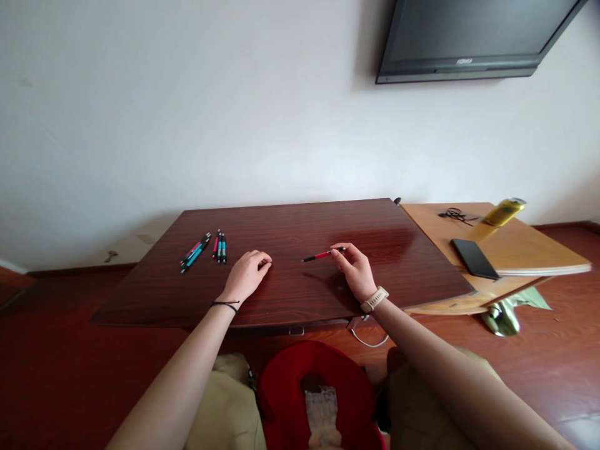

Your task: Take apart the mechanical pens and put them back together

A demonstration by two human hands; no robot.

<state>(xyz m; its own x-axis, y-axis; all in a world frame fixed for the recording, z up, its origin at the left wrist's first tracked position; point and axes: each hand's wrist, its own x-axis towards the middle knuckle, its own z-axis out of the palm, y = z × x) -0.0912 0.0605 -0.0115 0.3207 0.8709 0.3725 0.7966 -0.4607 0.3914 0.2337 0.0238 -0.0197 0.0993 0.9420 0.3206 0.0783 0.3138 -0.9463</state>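
Note:
My right hand (pixel 355 270) pinches a red and black pen (pixel 321 255) between thumb and fingers near one end. The pen lies almost level just over the brown tabletop, its black tip pointing left. My left hand (pixel 247 272) rests on the tabletop, loosely curled, with a small gap between thumb and fingers and no object visible in it. Left of that hand, a short row of pens (pixel 219 247), pink and blue with black ends, lies side by side. Farther left is a looser pile of similar pens (pixel 194 253), mostly blue, with some overlapping.
The dark brown table (pixel 290 225) stands against a white wall. A lighter table (pixel 539 250) adjoins it on the right, bearing a black phone (pixel 474 258), a coiled black cable (pixel 457 215) and a yellow can (pixel 505 212). Above hangs a television (pixel 469 37). A red stool (pixel 276 375) is below.

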